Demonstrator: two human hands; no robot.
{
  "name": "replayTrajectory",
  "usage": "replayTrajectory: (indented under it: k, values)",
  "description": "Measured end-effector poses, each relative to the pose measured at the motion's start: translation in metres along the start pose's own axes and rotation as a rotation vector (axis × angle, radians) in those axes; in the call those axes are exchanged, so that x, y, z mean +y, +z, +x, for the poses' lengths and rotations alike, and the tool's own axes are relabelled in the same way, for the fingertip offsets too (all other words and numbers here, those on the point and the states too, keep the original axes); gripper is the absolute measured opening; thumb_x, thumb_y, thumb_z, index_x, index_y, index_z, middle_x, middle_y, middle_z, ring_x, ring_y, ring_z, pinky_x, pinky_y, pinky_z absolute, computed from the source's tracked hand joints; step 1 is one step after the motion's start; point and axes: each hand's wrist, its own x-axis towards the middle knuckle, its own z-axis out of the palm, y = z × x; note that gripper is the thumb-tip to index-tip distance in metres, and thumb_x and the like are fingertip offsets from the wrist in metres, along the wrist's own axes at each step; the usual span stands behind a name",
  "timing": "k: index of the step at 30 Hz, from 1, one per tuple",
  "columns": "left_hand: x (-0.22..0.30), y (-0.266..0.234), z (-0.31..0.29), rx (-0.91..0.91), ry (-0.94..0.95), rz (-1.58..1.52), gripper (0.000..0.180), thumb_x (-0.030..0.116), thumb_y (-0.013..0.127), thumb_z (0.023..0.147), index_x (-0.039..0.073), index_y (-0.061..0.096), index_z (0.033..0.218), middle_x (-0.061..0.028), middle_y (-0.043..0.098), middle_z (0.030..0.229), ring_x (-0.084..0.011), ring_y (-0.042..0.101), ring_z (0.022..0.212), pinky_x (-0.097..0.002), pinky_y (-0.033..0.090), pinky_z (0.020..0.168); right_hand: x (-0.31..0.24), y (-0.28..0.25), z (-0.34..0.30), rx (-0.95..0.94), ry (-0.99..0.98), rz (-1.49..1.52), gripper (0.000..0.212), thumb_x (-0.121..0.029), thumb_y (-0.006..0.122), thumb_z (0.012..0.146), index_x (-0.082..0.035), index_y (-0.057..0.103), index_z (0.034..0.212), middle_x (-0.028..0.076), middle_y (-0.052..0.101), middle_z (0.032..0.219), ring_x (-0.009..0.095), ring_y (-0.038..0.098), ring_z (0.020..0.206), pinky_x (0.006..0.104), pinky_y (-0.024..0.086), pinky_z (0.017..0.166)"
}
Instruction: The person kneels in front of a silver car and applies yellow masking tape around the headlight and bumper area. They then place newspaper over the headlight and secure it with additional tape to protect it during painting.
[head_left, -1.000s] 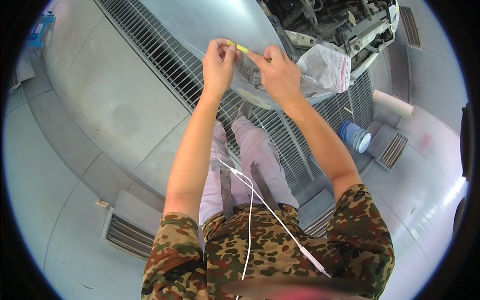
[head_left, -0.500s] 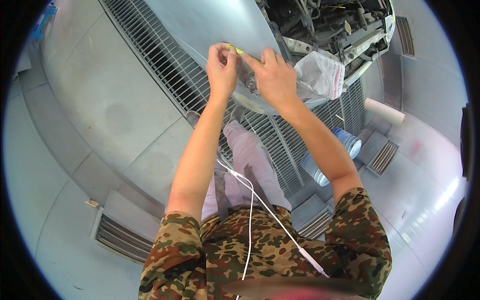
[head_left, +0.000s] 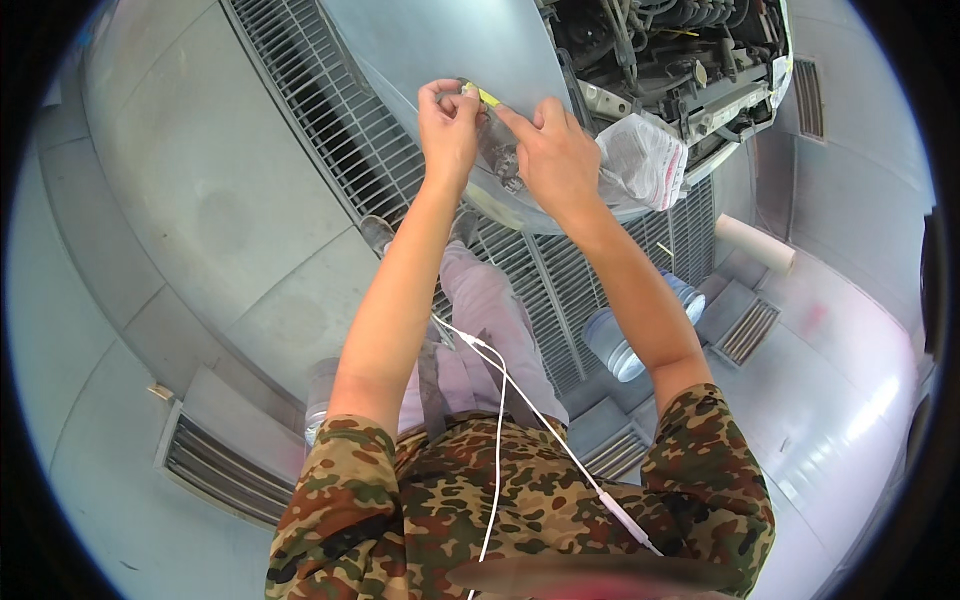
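Head view shows the left hand pinching, thumb against fingertips, a yellow strip that lies between both hands' fingers. The right hand extends its index finger to the other end; whether its curled fingers hold something, I cannot tell. Beyond them is a silver panel.
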Motion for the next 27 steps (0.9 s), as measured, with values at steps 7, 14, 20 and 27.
replayTrajectory:
  k: [7,14,20,27]
  values:
    - [-0.004,-0.007,0.002,-0.010,-0.180,-0.276,0.026,0.017,0.073,0.102,0.007,0.056,0.121,-0.0036,0.071,0.087,-0.0105,0.062,0.076,-0.0275,0.050,0.070,0.001,0.001,0.000,-0.026,0.001,0.000,0.055,-0.005,0.076,0.079,-0.029,0.076,0.129,0.004,0.053,0.100,0.023,0.064,0.088,0.0383,0.055,0.070]
    - [-0.008,-0.010,0.009,-0.003,-0.148,-0.277,0.023,0.020,0.072,0.104,0.008,0.059,0.117,-0.0046,0.072,0.089,-0.0114,0.063,0.076,-0.0292,0.051,0.069,0.003,0.003,-0.002,-0.026,0.000,0.001,0.056,-0.005,0.077,0.079,-0.029,0.076,0.129,0.004,0.054,0.100,0.023,0.064,0.088,0.0386,0.056,0.070]
    - [-0.017,-0.013,-0.001,0.120,0.781,0.694,0.015,0.013,0.077,0.095,0.010,0.072,0.109,-0.0082,0.070,0.109,-0.0239,0.067,0.091,-0.0384,0.053,0.079,0.007,0.005,-0.002,0.003,-0.012,-0.002,0.057,-0.006,0.078,0.078,-0.030,0.077,0.129,0.003,0.054,0.100,0.022,0.063,0.089,0.0378,0.056,0.069]
    - [-0.008,-0.045,0.010,-0.146,1.295,1.199,0.049,0.017,0.078,0.084,0.022,0.073,0.132,-0.0002,0.065,0.141,-0.0236,0.062,0.124,-0.0400,0.047,0.093,0.007,0.002,-0.002,0.012,-0.002,0.043,0.057,-0.007,0.080,0.077,-0.028,0.077,0.129,0.003,0.053,0.100,0.022,0.063,0.089,0.0365,0.056,0.070]
